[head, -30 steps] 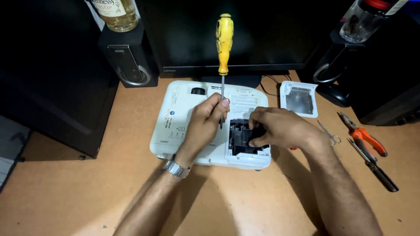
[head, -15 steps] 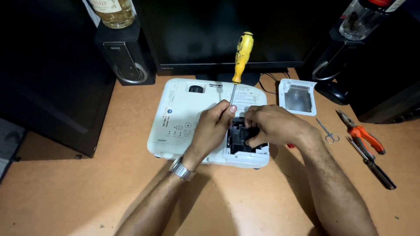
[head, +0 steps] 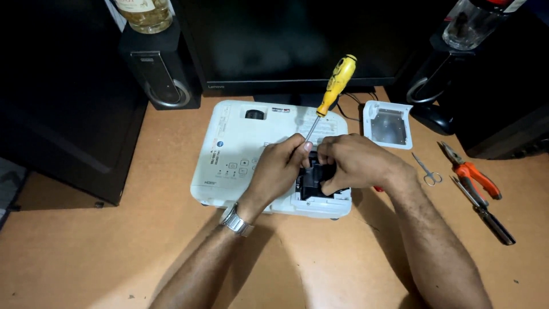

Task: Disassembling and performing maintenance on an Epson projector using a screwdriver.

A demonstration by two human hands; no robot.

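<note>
A white projector [head: 240,154] lies on the tan desk with a compartment open at its near right. My left hand [head: 280,169] grips the metal shaft of a yellow-handled screwdriver [head: 337,80], whose handle leans up and to the right. The tip is hidden between my hands. My right hand [head: 357,163] is closed over a black module [head: 314,182] sitting in the open compartment. A metal watch [head: 236,219] is on my left wrist.
A white cover panel [head: 389,124] lies right of the projector. Small scissors [head: 428,171], orange-handled pliers [head: 472,174] and a dark tool [head: 489,217] lie at the right. A monitor [head: 286,40], black speakers [head: 160,63] and bottles stand behind.
The screwdriver handle has tilted from upright over to the right. Both hands stay on the projector's open compartment, drawn a little closer together.
</note>
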